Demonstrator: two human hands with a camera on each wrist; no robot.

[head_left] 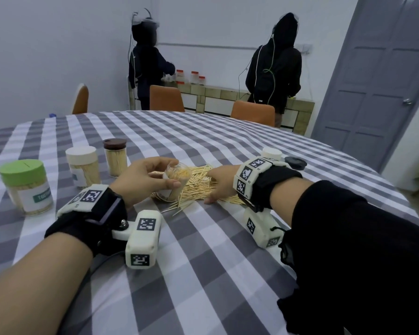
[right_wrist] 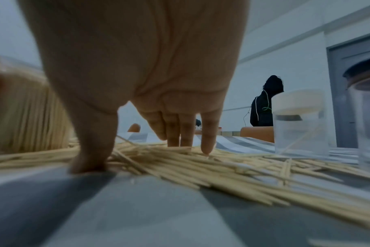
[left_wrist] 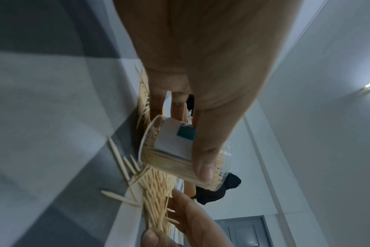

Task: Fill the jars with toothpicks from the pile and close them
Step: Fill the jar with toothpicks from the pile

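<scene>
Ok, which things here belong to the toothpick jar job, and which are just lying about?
Part of the job:
- open clear plastic jar of toothpicks, held tilted by left hand
- loose pile of wooden toothpicks under right hand
- three capped, filled jars: green-lidded, cream-lidded, brown-lidded

Just lying about:
- orange chairs
- grey door

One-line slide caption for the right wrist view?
Right hand presses fingertips into the toothpick pile; lidded near-empty jar beside.
</scene>
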